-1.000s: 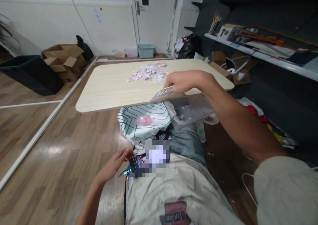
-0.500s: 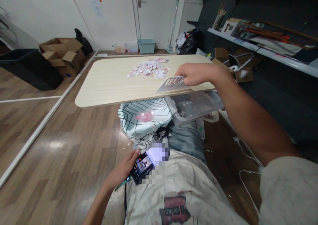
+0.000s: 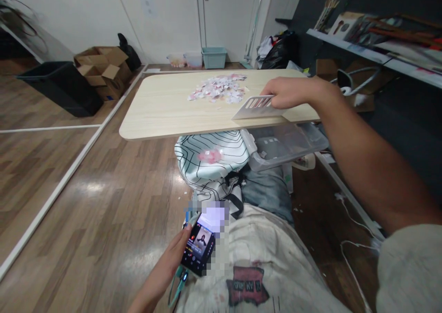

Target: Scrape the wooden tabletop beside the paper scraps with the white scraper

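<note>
Right hand (image 3: 292, 92) clamped on a slotted white scraper (image 3: 257, 112), left hand (image 3: 175, 246) holding a smartphone (image 3: 200, 246), the two well apart.
The scraper slants over the near side of the wood-grain tabletop (image 3: 162, 110); from it, paper scraps (image 3: 219, 88) lie heaped at ten o'clock, a clear plastic bin (image 3: 288, 152) shows at five, the lit smartphone at seven.

Near six o'clock, a dark red patch (image 3: 247, 285) on the pale shirt (image 3: 283, 262) bears light lettering: "AM" reads in its middle, the words either side too blurred. Toward seven o'clock, the phone (image 3: 200, 246) shows screen text too small to read. At eleven, marks on the wall sheet (image 3: 148, 3) are illegible.
</note>
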Demonstrator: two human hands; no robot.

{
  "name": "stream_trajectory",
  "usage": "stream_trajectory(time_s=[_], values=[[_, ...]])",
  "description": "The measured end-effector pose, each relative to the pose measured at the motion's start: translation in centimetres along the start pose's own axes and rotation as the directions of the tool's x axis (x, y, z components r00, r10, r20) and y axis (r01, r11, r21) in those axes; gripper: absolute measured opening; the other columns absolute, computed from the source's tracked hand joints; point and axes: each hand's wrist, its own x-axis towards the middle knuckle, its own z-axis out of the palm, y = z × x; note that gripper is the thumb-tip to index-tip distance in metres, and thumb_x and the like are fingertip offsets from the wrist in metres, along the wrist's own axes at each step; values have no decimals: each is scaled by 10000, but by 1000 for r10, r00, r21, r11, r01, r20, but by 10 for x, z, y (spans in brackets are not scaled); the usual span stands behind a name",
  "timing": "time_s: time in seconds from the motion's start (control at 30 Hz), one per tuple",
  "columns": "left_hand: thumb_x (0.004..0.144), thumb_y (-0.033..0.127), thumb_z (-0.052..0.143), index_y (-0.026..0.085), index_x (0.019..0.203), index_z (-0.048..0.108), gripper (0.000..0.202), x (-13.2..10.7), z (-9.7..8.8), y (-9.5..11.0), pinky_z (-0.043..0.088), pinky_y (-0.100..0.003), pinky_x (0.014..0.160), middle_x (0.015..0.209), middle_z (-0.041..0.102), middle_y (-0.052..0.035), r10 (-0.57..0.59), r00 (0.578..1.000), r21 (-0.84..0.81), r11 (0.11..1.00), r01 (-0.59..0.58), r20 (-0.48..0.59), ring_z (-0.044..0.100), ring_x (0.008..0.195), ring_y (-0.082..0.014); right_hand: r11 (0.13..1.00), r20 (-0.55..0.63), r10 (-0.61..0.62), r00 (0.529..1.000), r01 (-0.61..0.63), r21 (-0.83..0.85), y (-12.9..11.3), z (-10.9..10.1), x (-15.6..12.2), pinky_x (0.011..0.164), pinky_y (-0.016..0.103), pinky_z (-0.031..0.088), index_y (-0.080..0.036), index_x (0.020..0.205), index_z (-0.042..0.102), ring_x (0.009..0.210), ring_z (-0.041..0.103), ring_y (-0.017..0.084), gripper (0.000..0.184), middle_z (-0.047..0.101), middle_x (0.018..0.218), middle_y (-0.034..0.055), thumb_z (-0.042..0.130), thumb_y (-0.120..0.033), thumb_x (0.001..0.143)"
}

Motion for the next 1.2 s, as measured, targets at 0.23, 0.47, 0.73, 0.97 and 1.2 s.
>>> stream_trajectory(time_s=[0.23, 0.47, 0.73, 0.97, 1.2], values=[[792, 866, 779, 220, 1128, 856, 732, 2, 10, 7, 647, -419, 742, 963, 858, -101, -332, 943, -67, 941, 331, -14, 804, 889, -349, 997, 32, 65, 997, -66, 25, -24, -8, -7, 736, 266, 368, -56, 916, 764, 741, 553, 121, 297, 647, 763, 15, 481, -41, 827], [740, 820, 873, 185, 1141, 825, 753, -25, -2, 23, 616, -338, 703, 940, 852, -77, -263, 955, -318, 925, 208, -139, 797, 877, -316, 995, 41, 84, 996, -86, 56, -17, -9, -2, 708, 265, 379, -109, 819, 714, 732, 595, 151, 287, 688, 772, 23, 471, -22, 696], [831, 768, 837, 150, 1288, 751, 774, 0, 30, 88, 580, -330, 492, 981, 825, -135, -1, 995, -517, 855, -51, -99, 794, 732, -323, 987, 62, 138, 989, -142, 76, -21, -16, -1, 689, 278, 388, -151, 690, 619, 713, 605, 179, 208, 707, 770, 75, 470, -8, 711], [758, 788, 874, 158, 1256, 777, 808, 28, 39, 112, 605, -368, 511, 947, 827, -145, 44, 998, -545, 836, -66, -54, 813, 778, -369, 981, 77, 137, 988, -146, 131, -25, -18, -2, 737, 274, 434, -153, 698, 627, 787, 653, 218, 249, 782, 903, 137, 470, 41, 705], [659, 716, 963, 209, 1267, 756, 819, 33, 34, 119, 624, -370, 551, 1065, 861, -132, 2, 976, -531, 839, -120, -219, 835, 854, -389, 984, 28, 110, 994, -113, 137, -24, -17, -1, 735, 291, 437, -176, 683, 612, 822, 662, 245, 88, 773, 881, 131, 574, -109, 726]])
